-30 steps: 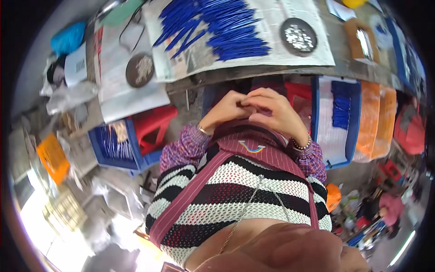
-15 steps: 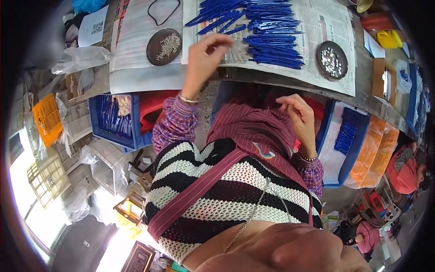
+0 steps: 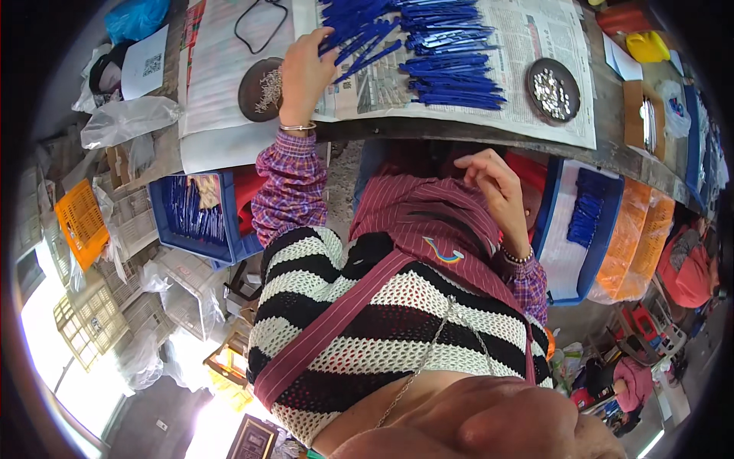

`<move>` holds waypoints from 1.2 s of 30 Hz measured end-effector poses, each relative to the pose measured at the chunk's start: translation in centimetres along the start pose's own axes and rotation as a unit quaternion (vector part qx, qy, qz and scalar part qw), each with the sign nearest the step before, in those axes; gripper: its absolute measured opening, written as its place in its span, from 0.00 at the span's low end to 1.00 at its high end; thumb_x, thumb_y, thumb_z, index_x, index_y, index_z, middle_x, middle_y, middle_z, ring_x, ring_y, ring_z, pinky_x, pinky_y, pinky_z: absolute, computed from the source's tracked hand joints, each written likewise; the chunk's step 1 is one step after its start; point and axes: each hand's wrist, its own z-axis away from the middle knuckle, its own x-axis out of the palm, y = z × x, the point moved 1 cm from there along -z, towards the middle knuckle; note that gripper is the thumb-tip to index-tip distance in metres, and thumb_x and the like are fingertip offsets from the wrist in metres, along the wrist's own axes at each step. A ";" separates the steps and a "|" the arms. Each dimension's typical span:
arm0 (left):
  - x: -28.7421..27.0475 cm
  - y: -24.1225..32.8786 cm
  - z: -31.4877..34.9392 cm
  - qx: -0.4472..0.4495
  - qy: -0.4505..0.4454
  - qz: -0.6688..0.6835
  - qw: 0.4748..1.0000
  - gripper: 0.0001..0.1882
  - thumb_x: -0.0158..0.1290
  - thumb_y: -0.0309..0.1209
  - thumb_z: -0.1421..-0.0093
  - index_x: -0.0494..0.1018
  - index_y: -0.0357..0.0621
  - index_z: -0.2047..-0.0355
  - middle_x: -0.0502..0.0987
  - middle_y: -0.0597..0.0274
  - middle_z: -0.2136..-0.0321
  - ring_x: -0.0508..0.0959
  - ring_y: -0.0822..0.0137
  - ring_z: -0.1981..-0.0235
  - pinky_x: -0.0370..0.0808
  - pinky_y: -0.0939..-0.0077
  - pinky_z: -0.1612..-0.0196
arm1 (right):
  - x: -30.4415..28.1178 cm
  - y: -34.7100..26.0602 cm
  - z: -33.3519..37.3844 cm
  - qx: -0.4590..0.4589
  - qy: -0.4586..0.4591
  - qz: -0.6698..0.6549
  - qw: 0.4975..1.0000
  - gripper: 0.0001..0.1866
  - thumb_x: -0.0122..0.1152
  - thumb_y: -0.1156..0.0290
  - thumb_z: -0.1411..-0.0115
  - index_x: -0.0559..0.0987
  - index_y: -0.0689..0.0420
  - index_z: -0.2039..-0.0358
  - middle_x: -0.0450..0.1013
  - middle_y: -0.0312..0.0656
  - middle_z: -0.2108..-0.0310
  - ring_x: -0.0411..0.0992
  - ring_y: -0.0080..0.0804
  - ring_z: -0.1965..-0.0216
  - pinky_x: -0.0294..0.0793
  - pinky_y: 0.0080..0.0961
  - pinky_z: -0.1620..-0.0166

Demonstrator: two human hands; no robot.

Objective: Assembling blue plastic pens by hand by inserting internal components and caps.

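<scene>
Long thin blue pieces (image 3: 451,73) lie in a stacked column on newspaper, with a looser fanned heap (image 3: 359,38) to its left. My left hand (image 3: 308,76) is at the left edge of the loose heap, its thumb and bent fingers apart; whether the fingertips touch a piece is unclear. Partly behind that hand stands a dark round dish (image 3: 248,96) of small silvery pin-like parts. My right hand (image 3: 497,191) hovers over my lap, fingers loosely curled and apart, with nothing visible in it. A second dark dish (image 3: 573,84) holds small shiny round bits.
A black cord loop (image 3: 238,30) lies at the table's back left. Below the table edge, blue bins hold more blue pieces, one (image 3: 229,229) at left and one (image 3: 541,229) at right. Orange crates (image 3: 623,252) stand beyond the right bin. Another person (image 3: 684,268) is at far right.
My left hand has moved left and away from me, to the edge of the loose heap, and now partly covers the left dish. My right hand has hardly moved.
</scene>
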 end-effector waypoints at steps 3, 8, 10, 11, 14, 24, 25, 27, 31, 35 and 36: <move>0.0 0.2 0.5 0.006 -0.008 -0.012 1.000 0.20 0.53 0.30 0.51 0.71 0.44 0.55 0.75 0.50 0.65 0.75 0.55 0.64 0.70 0.69 0.59 | -0.1 0.7 0.1 0.018 0.012 -0.060 0.998 0.17 0.40 0.88 0.49 0.76 0.63 0.63 0.63 0.35 0.73 0.65 0.20 0.71 0.65 0.15 0.66; 0.0 0.2 0.9 0.009 -0.014 -0.013 1.000 0.20 0.53 0.30 0.53 0.71 0.45 0.56 0.74 0.50 0.64 0.74 0.53 0.63 0.70 0.65 0.59 | -0.6 1.7 0.6 0.068 0.071 -0.175 0.980 0.18 0.39 0.87 0.49 0.76 0.63 0.62 0.62 0.32 0.73 0.65 0.19 0.70 0.66 0.15 0.65; -0.2 0.2 1.0 0.010 -0.013 -0.019 1.000 0.21 0.53 0.30 0.53 0.71 0.45 0.56 0.74 0.51 0.65 0.73 0.52 0.62 0.69 0.64 0.58 | -0.8 2.0 0.7 0.076 0.094 -0.198 0.973 0.17 0.40 0.86 0.48 0.76 0.63 0.61 0.64 0.32 0.72 0.65 0.19 0.70 0.66 0.14 0.64; 0.0 0.1 1.0 0.019 -0.005 -0.025 0.999 0.21 0.52 0.30 0.53 0.71 0.45 0.56 0.75 0.50 0.65 0.73 0.52 0.62 0.68 0.64 0.57 | -0.9 2.2 0.9 0.080 0.107 -0.212 0.968 0.16 0.41 0.85 0.47 0.76 0.63 0.61 0.65 0.32 0.72 0.65 0.19 0.70 0.66 0.14 0.64; 0.2 0.0 1.2 0.017 0.003 -0.045 0.999 0.21 0.52 0.30 0.53 0.71 0.46 0.56 0.75 0.50 0.65 0.72 0.52 0.61 0.66 0.63 0.56 | -0.9 2.0 1.0 0.095 0.152 -0.219 0.959 0.12 0.45 0.81 0.43 0.75 0.63 0.61 0.67 0.32 0.71 0.67 0.19 0.69 0.68 0.15 0.63; -0.2 0.8 1.3 -0.075 -0.039 -0.023 0.996 0.19 0.51 0.24 0.53 0.72 0.47 0.58 0.74 0.56 0.75 0.74 0.60 0.74 0.70 0.68 0.67 | -2.1 4.0 1.0 0.040 0.028 -0.617 0.785 0.08 0.48 0.75 0.40 0.71 0.61 0.61 0.68 0.37 0.65 0.69 0.24 0.65 0.70 0.18 0.61; -0.1 0.7 1.3 -0.071 -0.036 -0.014 0.997 0.19 0.51 0.23 0.53 0.73 0.47 0.58 0.74 0.57 0.77 0.74 0.61 0.76 0.70 0.69 0.69 | -2.1 4.0 1.1 0.049 0.046 -0.609 0.791 0.08 0.49 0.76 0.41 0.71 0.61 0.60 0.68 0.37 0.64 0.68 0.24 0.64 0.70 0.18 0.61; -0.2 0.7 1.4 -0.074 -0.033 -0.014 0.997 0.19 0.52 0.23 0.53 0.73 0.48 0.58 0.73 0.61 0.79 0.73 0.67 0.78 0.70 0.74 0.71 | -2.1 3.7 1.2 0.067 0.084 -0.591 0.800 0.10 0.50 0.78 0.42 0.70 0.61 0.59 0.67 0.38 0.63 0.68 0.25 0.63 0.70 0.19 0.60; 0.0 0.6 1.2 -0.082 -0.036 -0.011 0.996 0.19 0.52 0.23 0.53 0.73 0.48 0.58 0.72 0.63 0.80 0.72 0.71 0.79 0.69 0.76 0.71 | -1.7 3.1 1.5 0.088 0.149 -0.480 0.860 0.15 0.53 0.83 0.46 0.71 0.61 0.56 0.68 0.38 0.62 0.69 0.25 0.62 0.71 0.22 0.57; 0.0 1.0 1.1 -0.078 -0.014 -0.015 0.997 0.18 0.51 0.23 0.53 0.74 0.49 0.59 0.73 0.62 0.80 0.73 0.69 0.79 0.69 0.75 0.71 | -1.6 3.0 1.5 0.087 0.165 -0.455 0.871 0.19 0.54 0.86 0.49 0.71 0.61 0.55 0.68 0.38 0.62 0.71 0.26 0.62 0.72 0.24 0.55; 0.1 1.0 1.1 -0.067 -0.002 -0.027 0.997 0.18 0.51 0.23 0.53 0.74 0.49 0.59 0.73 0.62 0.80 0.73 0.68 0.79 0.69 0.75 0.71 | -1.5 3.0 1.5 0.087 0.167 -0.451 0.873 0.20 0.54 0.86 0.49 0.71 0.61 0.54 0.69 0.38 0.62 0.71 0.26 0.62 0.72 0.24 0.55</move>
